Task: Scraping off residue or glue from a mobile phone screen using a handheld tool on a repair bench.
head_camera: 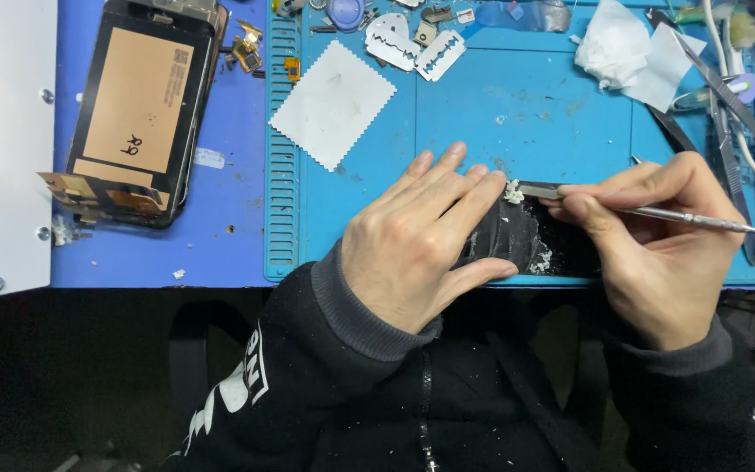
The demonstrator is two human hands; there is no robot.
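The left hand [421,240] lay flat, palm down, on a dark phone panel [526,240] that sat at the near edge of the blue work mat [517,114]. Its fingers were stretched out and close together, pointing toward two o'clock, and pressed on the panel rather than closed around anything. The right hand [657,236] came in from three o'clock and held a thin metal scraper [648,210] like a pen, with thumb and forefinger pinched tight on the shaft and the other fingers curled beneath. The tool's flat tip met the panel's far edge, just beside the left fingertips, where a small clump of whitish residue [514,192] had gathered. More pale crumbs clung to the panel at five o'clock from that clump.

At eleven o'clock from the hands, a white cloth square with a zigzag edge [332,103] lay on the mat. Beyond it, at twelve o'clock, lay razor blades [417,48]. A crumpled white tissue [626,48] rested at one o'clock, and tweezers with other slim tools [727,122] lay beside it toward two o'clock. Well apart at ten o'clock, off the mat, lay a disassembled phone with a tan sheet on its back [137,105].
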